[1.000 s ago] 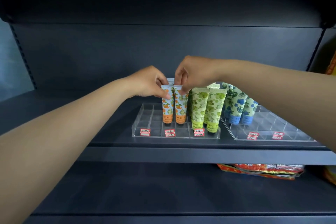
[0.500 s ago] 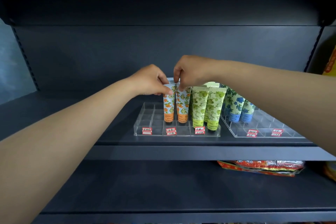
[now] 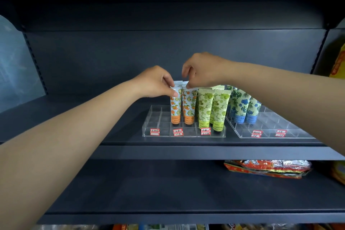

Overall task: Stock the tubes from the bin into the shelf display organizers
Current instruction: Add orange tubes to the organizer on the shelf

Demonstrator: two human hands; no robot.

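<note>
**Orange tubes going into the left organizer**

So, this looks like the seating step — both hands are on the crimped tops of the orange tubes. The left hand [image 3: 155, 82] pinches the top of the left orange tube [image 3: 175, 107] between thumb and fingers, and the right hand [image 3: 201, 70] has its fingertips curled down onto the top of the right orange tube [image 3: 189, 107]. Both tubes stand cap-down and roughly upright in the clear left organizer [image 3: 183, 134], side by side, with at least one more orange tube tucked behind them.

My guess for the next move: press or wiggle them until the caps sit fully in their cells, then let go and head back for more. The bin isn't in view, so I can't say how many are left.

Around it: green tubes [image 3: 212, 108] stand just beside the orange ones to the right, close enough that the right hand could bump them on the way out. Blue tubes [image 3: 242, 108] sit in the right organizer [image 3: 276, 132] — plenty of open cells there, and in the left organizer's left columns too. Red price labels [image 3: 177, 132] line the front edges. On the lower shelf [image 3: 130, 188] lies a red foil packet [image 3: 267, 168], well apart from the work.
</note>
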